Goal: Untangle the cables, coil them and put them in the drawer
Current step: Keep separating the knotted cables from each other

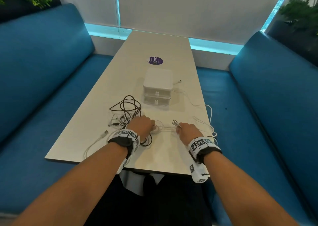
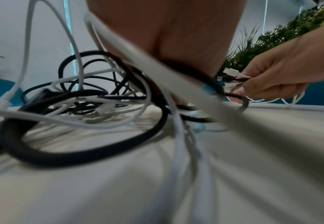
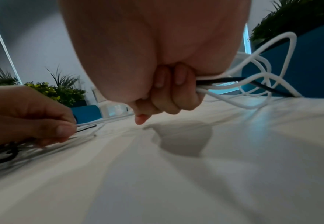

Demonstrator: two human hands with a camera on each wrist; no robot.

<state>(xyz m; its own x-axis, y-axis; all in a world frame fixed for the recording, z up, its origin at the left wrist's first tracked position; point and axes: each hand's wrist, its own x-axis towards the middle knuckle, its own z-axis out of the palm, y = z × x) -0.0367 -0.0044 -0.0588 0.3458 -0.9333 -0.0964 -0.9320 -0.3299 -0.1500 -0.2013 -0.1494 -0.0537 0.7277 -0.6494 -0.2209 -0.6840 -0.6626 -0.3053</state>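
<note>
A tangle of black and white cables (image 1: pixel 127 112) lies on the table's near left, in front of a white two-drawer unit (image 1: pixel 157 88) with both drawers shut. My left hand (image 1: pixel 151 126) rests at the tangle's right edge and pinches white and black strands, as the right wrist view shows (image 3: pixel 69 128). My right hand (image 1: pixel 180 128) grips a bundle of white and black cables (image 3: pixel 224 81), fingers (image 3: pixel 176 91) curled round them; their plug ends (image 1: pixel 176 123) stick out past the fist. Strands stretch between both hands. In the left wrist view, cable loops (image 2: pixel 80 97) crowd the table.
The pale table (image 1: pixel 154 47) runs away from me between two blue benches (image 1: pixel 43 74). A purple round sticker (image 1: pixel 155 60) lies beyond the drawer unit. One white cable (image 1: pixel 209 112) trails along the right edge, round to the unit's right side. Plants stand in both far corners.
</note>
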